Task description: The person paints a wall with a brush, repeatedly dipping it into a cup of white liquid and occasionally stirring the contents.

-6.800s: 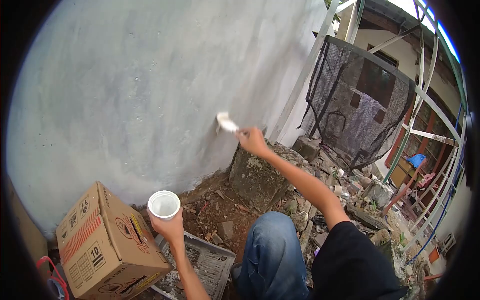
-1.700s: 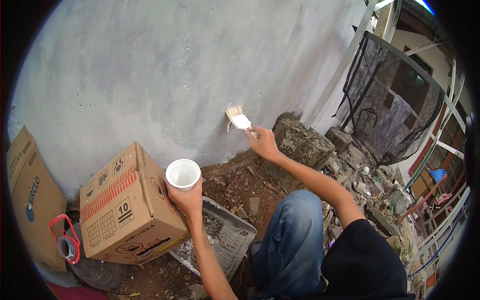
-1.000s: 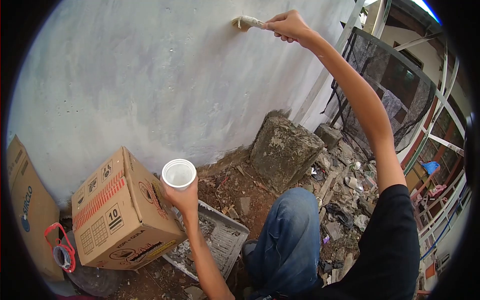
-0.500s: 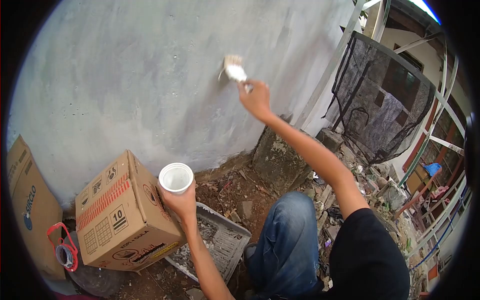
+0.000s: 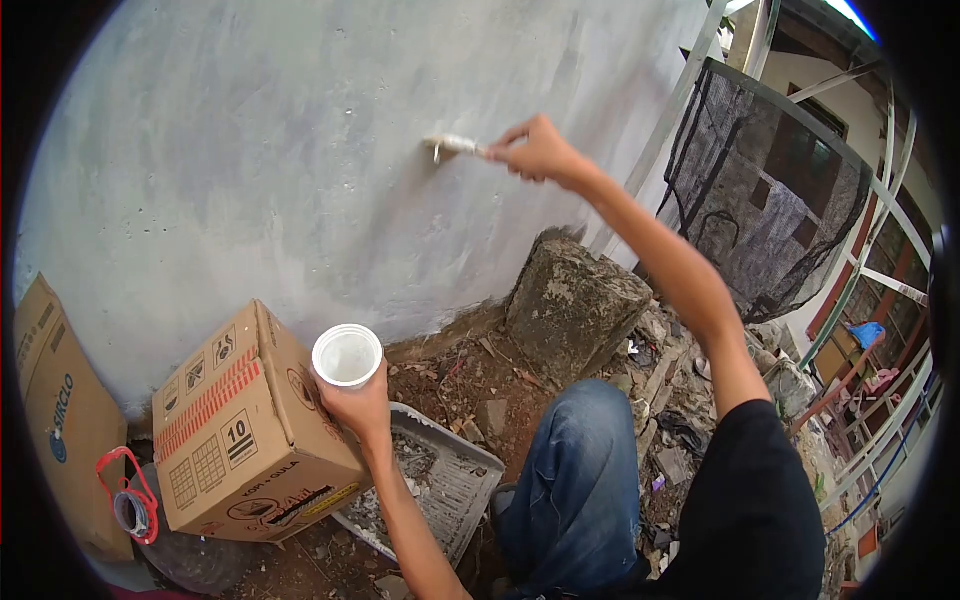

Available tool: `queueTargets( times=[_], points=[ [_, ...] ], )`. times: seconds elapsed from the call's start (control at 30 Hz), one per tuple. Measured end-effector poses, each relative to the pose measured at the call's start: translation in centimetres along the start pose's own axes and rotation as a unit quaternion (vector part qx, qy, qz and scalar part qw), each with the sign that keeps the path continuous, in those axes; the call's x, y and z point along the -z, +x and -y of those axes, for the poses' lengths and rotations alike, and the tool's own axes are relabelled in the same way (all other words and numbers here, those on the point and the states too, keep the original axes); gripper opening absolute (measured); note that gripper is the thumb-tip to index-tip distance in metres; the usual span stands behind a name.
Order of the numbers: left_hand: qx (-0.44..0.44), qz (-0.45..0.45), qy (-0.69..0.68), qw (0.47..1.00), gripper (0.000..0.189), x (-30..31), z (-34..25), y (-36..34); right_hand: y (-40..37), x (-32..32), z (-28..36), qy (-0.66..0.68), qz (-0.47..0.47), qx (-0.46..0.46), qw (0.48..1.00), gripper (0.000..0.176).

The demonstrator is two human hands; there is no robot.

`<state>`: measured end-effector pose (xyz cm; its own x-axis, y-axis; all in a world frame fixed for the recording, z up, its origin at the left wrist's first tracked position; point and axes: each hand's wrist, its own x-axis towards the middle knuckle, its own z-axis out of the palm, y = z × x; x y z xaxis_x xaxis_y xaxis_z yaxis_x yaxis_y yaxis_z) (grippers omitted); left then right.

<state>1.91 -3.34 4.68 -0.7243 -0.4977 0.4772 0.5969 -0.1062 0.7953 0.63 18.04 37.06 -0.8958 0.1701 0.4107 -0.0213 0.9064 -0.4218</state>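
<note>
My right hand (image 5: 545, 152) is closed round the handle of a paintbrush (image 5: 455, 146), whose bristles are at the grey-white wall (image 5: 270, 180). The brush lies nearly level, its tip pointing left, with white paint on its body. Lower down, my left hand (image 5: 362, 408) is wrapped round a white plastic cup (image 5: 347, 356) held upright with its mouth toward me. The inside of the cup looks whitish. Just left of that hand stands a cardboard box (image 5: 240, 430), and a grey paint tray (image 5: 455, 490) lies on the ground below my left forearm.
A rough stone block (image 5: 575, 305) sits against the wall's foot, with rubble (image 5: 670, 440) to its right. Another cardboard sheet (image 5: 70, 420) leans at far left, near a dark jug with a red handle (image 5: 130, 495). Black netting (image 5: 765, 190) hangs on a frame at right.
My right hand has moved right and slightly up, and the brush has swung from pointing upward to nearly level, its bristles now further left and lower. The cup has barely shifted left.
</note>
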Motion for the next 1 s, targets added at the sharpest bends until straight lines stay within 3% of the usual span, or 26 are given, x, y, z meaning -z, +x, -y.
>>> queueTargets(
  times=[0.13, 0.23, 0.33, 0.53, 0.67, 0.77, 0.97, 1.0],
  points=[
    [0.008, -0.001, 0.021, 1.000, 0.056, -0.2, -0.6, -0.1, 2.6, 3.8, 2.2, -0.029, -0.069, 0.037, 0.997, 0.029],
    [0.009, 0.001, 0.027, 1.000, 0.057, -0.1, -0.7, -0.2, 2.8, 6.0, 3.2, -0.077, -0.161, 0.053, 0.983, 0.031],
    [0.013, -0.003, 0.014, 1.000, 0.058, -0.1, -0.2, -0.2, 3.4, 6.0, 2.4, -0.122, -0.300, 0.128, 0.937, 0.032],
    [0.002, -0.004, 0.002, 1.000, 0.056, 0.1, 0.2, 0.2, 4.5, -2.1, -4.2, -0.160, -0.372, 0.212, 0.890, 0.028],
    [-0.010, -0.008, 0.017, 1.000, 0.056, 0.2, -0.1, 0.2, -1.2, -7.4, -5.3, -0.081, -0.226, 0.103, 0.965, 0.026],
    [-0.009, -0.005, 0.025, 1.000, 0.055, 0.3, -0.4, 0.1, -3.6, -9.8, -8.4, -0.089, -0.138, 0.111, 0.980, 0.023],
    [0.002, 0.002, 0.017, 1.000, 0.056, 0.3, -0.6, 0.1, -4.3, -5.3, -6.2, -0.099, -0.009, 0.027, 0.995, 0.026],
    [0.001, 0.002, 0.016, 1.000, 0.057, 0.3, -0.5, 0.1, -3.6, -4.0, -5.6, -0.109, -0.019, 0.048, 0.993, 0.026]
  ],
)
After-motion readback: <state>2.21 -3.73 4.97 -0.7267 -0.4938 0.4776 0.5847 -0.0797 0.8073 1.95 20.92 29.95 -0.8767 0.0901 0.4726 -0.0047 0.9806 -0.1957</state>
